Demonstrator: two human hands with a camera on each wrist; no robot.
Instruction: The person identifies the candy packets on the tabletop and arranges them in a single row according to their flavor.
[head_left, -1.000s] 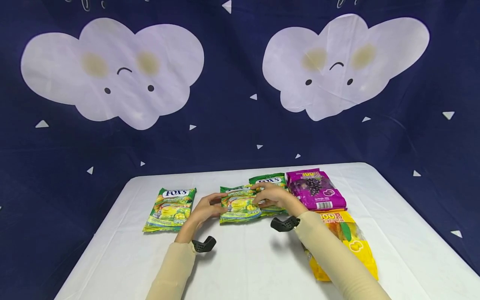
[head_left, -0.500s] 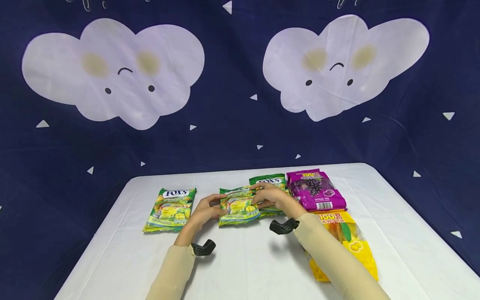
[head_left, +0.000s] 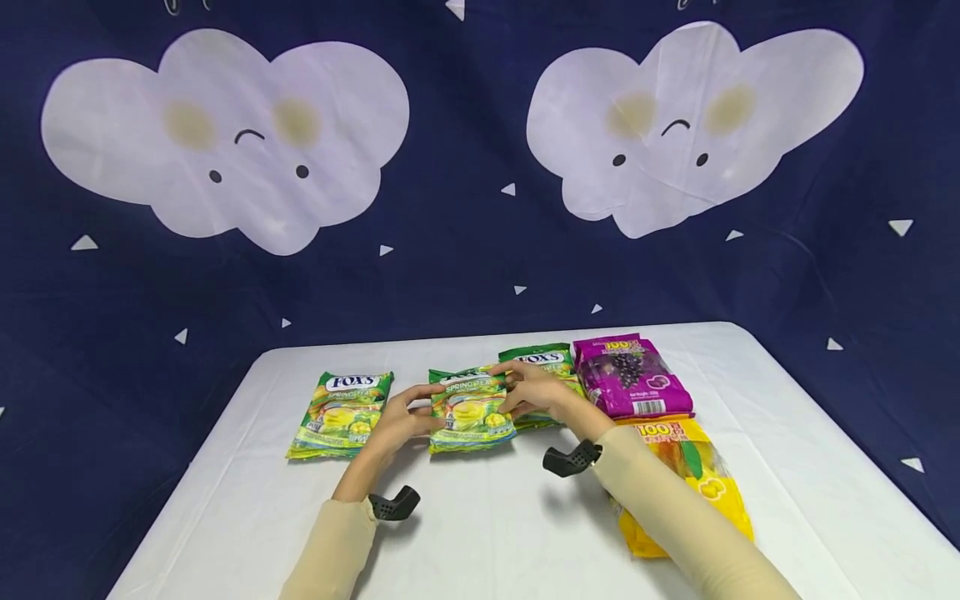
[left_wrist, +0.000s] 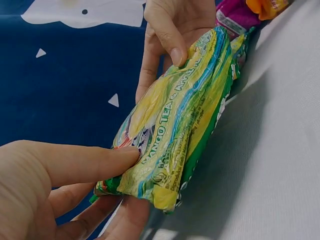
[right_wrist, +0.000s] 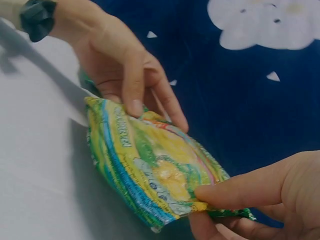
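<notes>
Shifted slightly leftward since a moment ago, the left hand (head_left: 397,423) and right hand (head_left: 534,393) pinch opposite ends of the middle candy bag (head_left: 469,411), lifted off the white table (head_left: 487,525), with another green bag (head_left: 341,414) just left and a purple bag (head_left: 632,377) right.
</notes>
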